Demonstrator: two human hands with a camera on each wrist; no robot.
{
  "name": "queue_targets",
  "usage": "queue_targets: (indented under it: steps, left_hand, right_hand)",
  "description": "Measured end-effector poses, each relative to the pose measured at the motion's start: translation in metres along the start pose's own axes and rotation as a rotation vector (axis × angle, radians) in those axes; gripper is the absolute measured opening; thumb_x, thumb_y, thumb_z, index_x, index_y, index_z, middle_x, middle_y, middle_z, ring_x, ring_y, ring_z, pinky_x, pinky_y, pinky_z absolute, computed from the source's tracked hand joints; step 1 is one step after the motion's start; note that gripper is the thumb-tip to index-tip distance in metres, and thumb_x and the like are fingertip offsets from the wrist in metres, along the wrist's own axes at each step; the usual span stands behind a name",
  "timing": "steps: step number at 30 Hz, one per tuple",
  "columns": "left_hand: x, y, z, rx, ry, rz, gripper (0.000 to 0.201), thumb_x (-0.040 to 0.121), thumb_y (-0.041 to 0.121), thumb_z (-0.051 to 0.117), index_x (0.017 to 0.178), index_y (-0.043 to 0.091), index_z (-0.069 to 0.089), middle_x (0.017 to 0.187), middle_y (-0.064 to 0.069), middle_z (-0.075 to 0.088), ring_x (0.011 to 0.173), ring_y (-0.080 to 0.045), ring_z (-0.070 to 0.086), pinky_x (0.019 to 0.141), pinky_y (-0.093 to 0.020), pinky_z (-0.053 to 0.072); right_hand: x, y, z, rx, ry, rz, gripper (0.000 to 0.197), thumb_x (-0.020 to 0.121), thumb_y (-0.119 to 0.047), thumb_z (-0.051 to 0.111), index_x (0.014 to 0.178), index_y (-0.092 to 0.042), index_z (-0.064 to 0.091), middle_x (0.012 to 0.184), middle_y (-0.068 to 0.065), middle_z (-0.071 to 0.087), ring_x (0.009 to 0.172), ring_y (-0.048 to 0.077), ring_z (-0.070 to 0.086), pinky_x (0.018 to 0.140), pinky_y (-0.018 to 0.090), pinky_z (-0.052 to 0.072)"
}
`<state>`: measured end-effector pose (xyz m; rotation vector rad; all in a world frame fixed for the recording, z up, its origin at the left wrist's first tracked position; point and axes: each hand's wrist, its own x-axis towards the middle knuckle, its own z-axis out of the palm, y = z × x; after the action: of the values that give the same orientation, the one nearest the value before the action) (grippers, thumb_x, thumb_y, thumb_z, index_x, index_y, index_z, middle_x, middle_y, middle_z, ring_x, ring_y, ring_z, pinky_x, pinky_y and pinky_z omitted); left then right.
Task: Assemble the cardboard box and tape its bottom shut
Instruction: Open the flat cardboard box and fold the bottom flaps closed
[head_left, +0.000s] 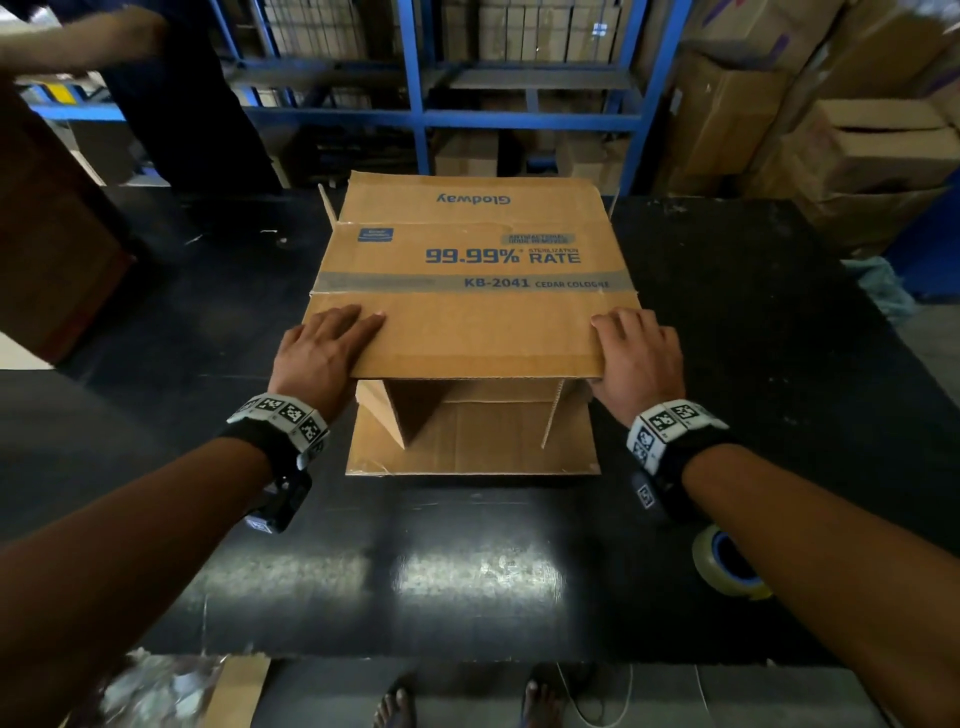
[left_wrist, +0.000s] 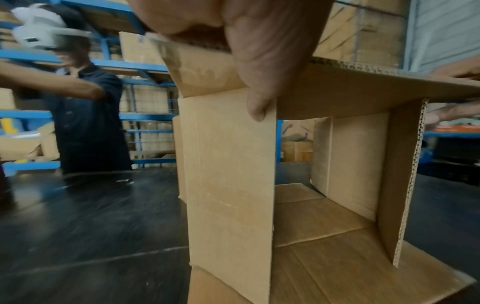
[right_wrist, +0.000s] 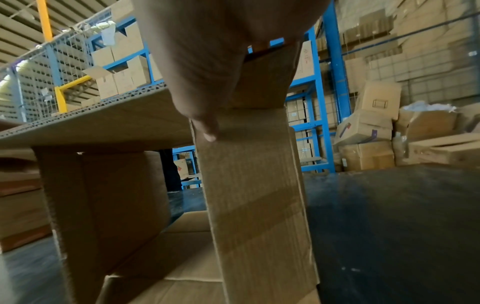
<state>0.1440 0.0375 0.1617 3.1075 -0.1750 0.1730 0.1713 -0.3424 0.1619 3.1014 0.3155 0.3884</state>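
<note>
Head view showed the black surface (head_left: 467, 571) spread wide under everything, with blue shelving (head_left: 415, 104) and stacked cartons (head_left: 857, 145) beyond its far edge. On the middle of that surface lay the cardboard box (head_left: 467, 270) on its side, printed panel up, its open end toward me and one long flap flat on the surface at my side. Both my forearms reached forward, wrists level, one to each near corner of the top panel. My left hand (head_left: 322, 353) lay with fingers straight across the panel's left corner; the left wrist view showed its thumb (left_wrist: 259, 102) tucked down against the upright side flap, so the grip pinched that corner of the box. My right hand (head_left: 641, 358) mirrored it at the right corner, fingers flat on top, and its thumb (right_wrist: 205, 123) pressed the right side flap from outside. Another person (left_wrist: 85, 115) in a dark shirt stood across the surface to the left. Near my right forearm, partly hidden by it, sat a roll of tape (head_left: 727, 569).
</note>
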Motion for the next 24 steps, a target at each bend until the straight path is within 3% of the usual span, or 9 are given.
queue_targets:
  steps: [6, 9, 13, 24]
  left_hand:
    - [0.004, -0.008, 0.001, -0.056, 0.033, -0.061, 0.078, 0.088, 0.028, 0.07, 0.156, 0.033, 0.033, 0.161, -0.007, 0.038, 0.147, -0.033, 0.036, 0.119, -0.057, 0.027]
    - [-0.004, -0.009, 0.008, -0.046, 0.008, 0.002, 0.084, 0.088, 0.038, 0.07, 0.159, 0.031, 0.026, 0.164, -0.009, 0.032, 0.149, -0.034, 0.033, 0.121, -0.058, 0.026]
    - [-0.017, -0.006, 0.021, 0.015, 0.024, 0.073, 0.099, 0.085, 0.047, 0.07, 0.163, 0.028, 0.011, 0.169, -0.01, 0.02, 0.154, -0.032, 0.024, 0.125, -0.051, 0.018]
    - [-0.003, -0.008, 0.01, -0.059, -0.04, 0.06, 0.095, 0.087, 0.047, 0.068, 0.162, 0.031, 0.012, 0.169, -0.009, 0.017, 0.156, -0.031, 0.019, 0.126, -0.052, 0.014]
  right_hand:
    - [0.003, -0.016, 0.002, 0.049, 0.029, 0.038, 0.062, 0.065, -0.037, 0.083, 0.116, -0.017, 0.054, 0.119, 0.011, 0.054, 0.111, 0.032, 0.049, 0.089, 0.049, 0.044]
    - [-0.004, -0.006, 0.005, 0.045, 0.017, 0.004, 0.067, 0.068, -0.045, 0.079, 0.123, -0.018, 0.051, 0.122, 0.012, 0.05, 0.112, 0.033, 0.047, 0.089, 0.051, 0.044]
    - [-0.016, 0.006, 0.006, 0.04, 0.002, -0.031, 0.076, 0.068, -0.048, 0.08, 0.13, -0.02, 0.047, 0.127, 0.012, 0.047, 0.115, 0.032, 0.046, 0.092, 0.05, 0.044]
    - [-0.011, 0.004, -0.003, 0.084, -0.078, -0.027, 0.086, 0.069, -0.049, 0.078, 0.141, -0.021, 0.04, 0.139, 0.011, 0.043, 0.127, 0.032, 0.041, 0.104, 0.052, 0.04]
